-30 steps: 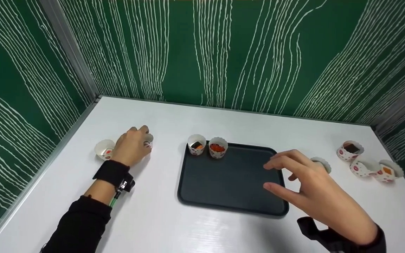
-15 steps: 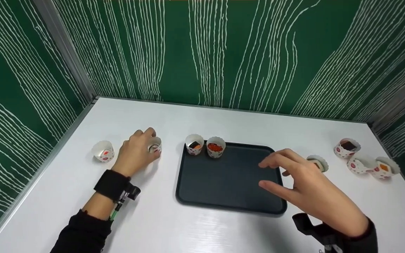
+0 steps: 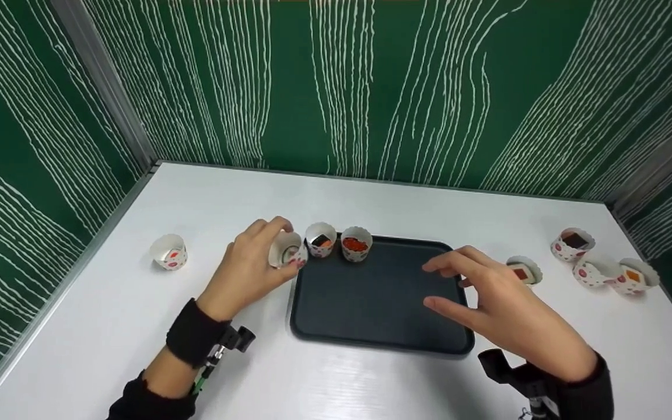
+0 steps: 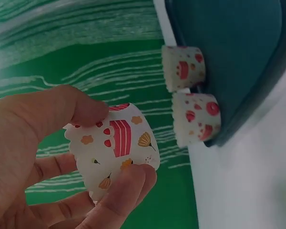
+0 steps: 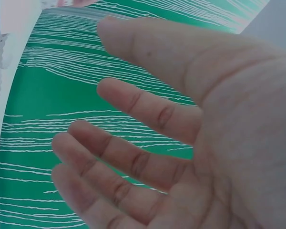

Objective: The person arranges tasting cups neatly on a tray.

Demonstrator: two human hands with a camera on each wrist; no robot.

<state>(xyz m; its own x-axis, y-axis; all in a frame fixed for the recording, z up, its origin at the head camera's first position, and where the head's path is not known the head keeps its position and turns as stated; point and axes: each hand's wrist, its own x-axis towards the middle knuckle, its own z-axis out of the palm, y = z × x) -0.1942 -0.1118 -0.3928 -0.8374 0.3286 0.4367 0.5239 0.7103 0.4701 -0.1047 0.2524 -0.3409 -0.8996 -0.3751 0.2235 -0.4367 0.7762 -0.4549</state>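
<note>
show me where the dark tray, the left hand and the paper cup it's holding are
dark tray (image 3: 380,306): head view, on its bare flat base
left hand (image 3: 247,263): head view, on the back of the hand
paper cup (image 4: 116,142): left wrist view, on its printed outer wall

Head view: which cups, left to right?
Cup with red piece, held cup in left hand, black-and-orange-filled cup, red-filled cup, partly hidden cup behind right hand, dark-filled cup, another cup, cup with orange piece.

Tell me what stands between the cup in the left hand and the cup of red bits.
The patterned cup holding black and orange pieces, as the head view shows.
</note>
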